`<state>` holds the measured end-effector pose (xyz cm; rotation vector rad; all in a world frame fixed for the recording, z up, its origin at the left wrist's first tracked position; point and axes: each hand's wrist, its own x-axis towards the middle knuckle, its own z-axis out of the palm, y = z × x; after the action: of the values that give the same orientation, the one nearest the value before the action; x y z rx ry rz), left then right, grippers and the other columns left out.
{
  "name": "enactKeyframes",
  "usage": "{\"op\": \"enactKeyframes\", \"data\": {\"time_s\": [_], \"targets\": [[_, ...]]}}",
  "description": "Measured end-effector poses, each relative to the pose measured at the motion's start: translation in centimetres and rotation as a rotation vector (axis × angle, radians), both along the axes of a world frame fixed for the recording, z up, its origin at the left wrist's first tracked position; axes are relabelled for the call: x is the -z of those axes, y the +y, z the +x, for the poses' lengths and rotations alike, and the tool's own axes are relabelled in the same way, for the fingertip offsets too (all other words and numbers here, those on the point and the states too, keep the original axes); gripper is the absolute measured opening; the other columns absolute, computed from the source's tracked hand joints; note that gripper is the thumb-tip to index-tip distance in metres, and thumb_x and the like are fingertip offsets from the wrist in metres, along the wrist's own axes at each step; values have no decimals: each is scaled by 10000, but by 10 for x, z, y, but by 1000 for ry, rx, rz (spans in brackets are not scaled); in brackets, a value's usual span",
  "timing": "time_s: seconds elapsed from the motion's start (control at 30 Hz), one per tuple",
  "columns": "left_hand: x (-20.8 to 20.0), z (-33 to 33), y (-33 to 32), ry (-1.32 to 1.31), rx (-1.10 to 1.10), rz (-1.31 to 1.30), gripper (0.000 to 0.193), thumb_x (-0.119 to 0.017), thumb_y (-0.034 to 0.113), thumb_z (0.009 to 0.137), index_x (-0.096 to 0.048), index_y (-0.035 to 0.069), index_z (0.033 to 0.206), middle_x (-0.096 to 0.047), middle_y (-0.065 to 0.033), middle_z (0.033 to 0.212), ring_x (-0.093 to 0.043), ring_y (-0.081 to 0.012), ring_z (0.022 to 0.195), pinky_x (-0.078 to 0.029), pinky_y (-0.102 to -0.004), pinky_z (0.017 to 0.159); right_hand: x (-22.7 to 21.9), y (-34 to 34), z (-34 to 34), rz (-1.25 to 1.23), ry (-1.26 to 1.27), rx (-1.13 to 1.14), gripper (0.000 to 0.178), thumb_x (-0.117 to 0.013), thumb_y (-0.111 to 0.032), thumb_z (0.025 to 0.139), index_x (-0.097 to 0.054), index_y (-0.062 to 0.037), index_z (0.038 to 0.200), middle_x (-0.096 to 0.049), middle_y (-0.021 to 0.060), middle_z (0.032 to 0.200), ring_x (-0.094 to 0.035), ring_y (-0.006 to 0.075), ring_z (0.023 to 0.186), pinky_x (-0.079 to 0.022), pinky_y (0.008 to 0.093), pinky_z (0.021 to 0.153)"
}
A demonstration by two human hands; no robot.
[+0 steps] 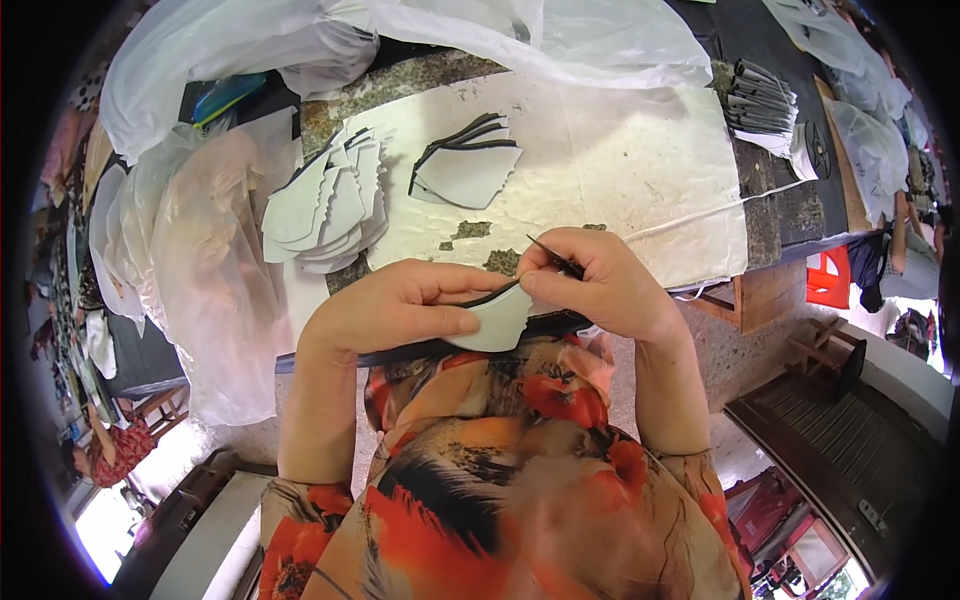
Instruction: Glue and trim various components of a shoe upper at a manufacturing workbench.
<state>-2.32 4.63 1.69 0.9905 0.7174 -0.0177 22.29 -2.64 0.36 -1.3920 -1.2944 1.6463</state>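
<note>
My left hand is closed on a white fabric piece with a curved black edging, thumb on top and fingers behind. It is held over the table's near edge. At the piece's right corner, my right hand grips a slim dark pointed tool, its tip pointing up and left; its kind is not plain. The right thumb and forefinger meet close to the end of the black edging. Beyond my hands lie a small fan of similar black-edged pieces and a bigger loose stack of white pieces.
White paper with torn spots covers the table. Clear plastic sheeting drapes at left, with more plastic along the back. At right stand a bundle of dark-edged pieces and a spool trailing white tape.
</note>
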Motion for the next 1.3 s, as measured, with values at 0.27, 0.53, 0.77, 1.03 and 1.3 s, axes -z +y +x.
{"op": "enactKeyframes", "data": {"time_s": [0.27, 0.53, 0.77, 1.03, 1.3], "targets": [[4, 21, 5, 187, 9, 176, 214, -742, 205, 950, -722, -5, 984, -653, 57, 796, -544, -37, 704, -427, -222, 609, -4, -2, 4, 236, -96, 5, 174, -634, -55, 943, -713, -42, 1097, -644, 58, 1093, -590, 129, 957, -482, 276, 802], [12, 1, 0, 148, -103, 14, 190, -752, 207, 946, -728, 24, 988, -637, 72, 793, -512, -10, 673, -390, -196, 582, -24, -22, 6, 580, -730, -330, 293, -636, -128, 922, -702, -129, 1208, -621, 104, 1255, -611, 324, 1129, -529, 387, 910], [6, 0, -19, 79, -216, 16, 168, -719, 193, 980, -719, 28, 1013, -623, 85, 772, -492, 5, 652, -357, -193, 549, -19, -15, -7, 423, -693, -178, 322, -614, -181, 946, -685, -137, 1257, -654, 83, 1187, -631, 311, 1091, -527, 401, 885], [10, -5, -31, 120, -249, 138, 186, -708, 189, 992, -715, 15, 1059, -616, 88, 768, -456, 12, 658, -343, -182, 561, -15, -10, -9, 350, -623, -234, 309, -612, -206, 954, -678, -96, 1235, -671, 101, 1104, -645, 326, 1024, -526, 407, 861], [8, 1, -38, 68, -397, 91, 188, -719, 171, 982, -723, 16, 1088, -637, 78, 790, -487, 12, 670, -367, -181, 562, -11, -7, -18, 369, -600, -249, 227, -565, -189, 961, -671, -81, 1131, -671, 124, 1018, -651, 346, 983, -521, 452, 836]]}}
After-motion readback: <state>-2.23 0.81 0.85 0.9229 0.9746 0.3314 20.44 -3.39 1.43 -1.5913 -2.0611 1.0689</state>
